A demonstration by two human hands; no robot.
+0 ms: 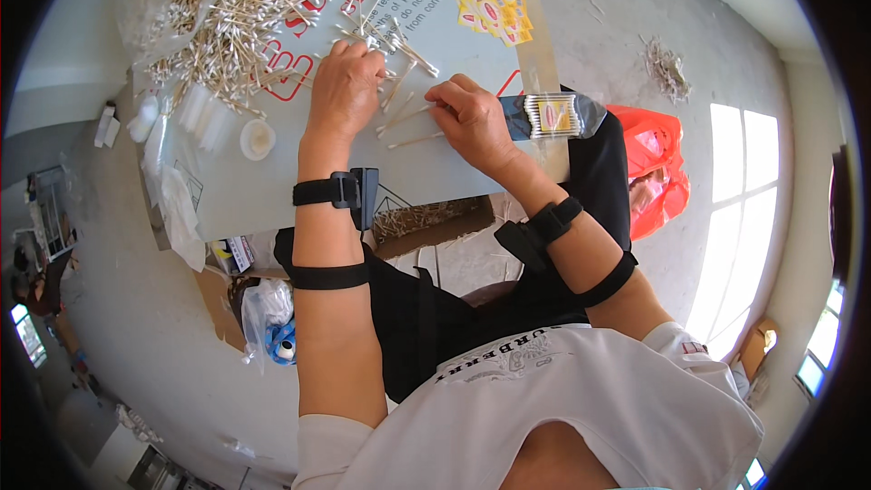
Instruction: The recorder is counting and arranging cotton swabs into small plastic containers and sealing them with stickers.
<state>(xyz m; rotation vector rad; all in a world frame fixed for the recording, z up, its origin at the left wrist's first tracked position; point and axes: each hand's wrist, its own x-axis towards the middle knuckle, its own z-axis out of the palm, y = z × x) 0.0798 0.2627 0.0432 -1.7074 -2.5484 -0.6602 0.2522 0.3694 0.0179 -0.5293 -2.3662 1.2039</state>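
Loose cotton swabs (413,59) lie scattered on the table around both hands. My left hand (345,91) is closed over some of them, knuckles up. Its fingertips are hidden, so what they grip does not show. To its right, my right hand (472,122) pinches the end of a cotton swab (413,115) between thumb and fingers. Another swab (417,140) lies just below that one. Beside my right wrist, a clear packet of cotton swabs (553,116) with a yellow label sits at the table's right edge.
A large heap of cotton swabs (245,18) spills from a plastic bag at the far left. Yellow label cards (490,0) lie at the far right. A small round white tub (258,139) stands near-left. Below the table are an open carton (431,225) and a red plastic bag (649,172).
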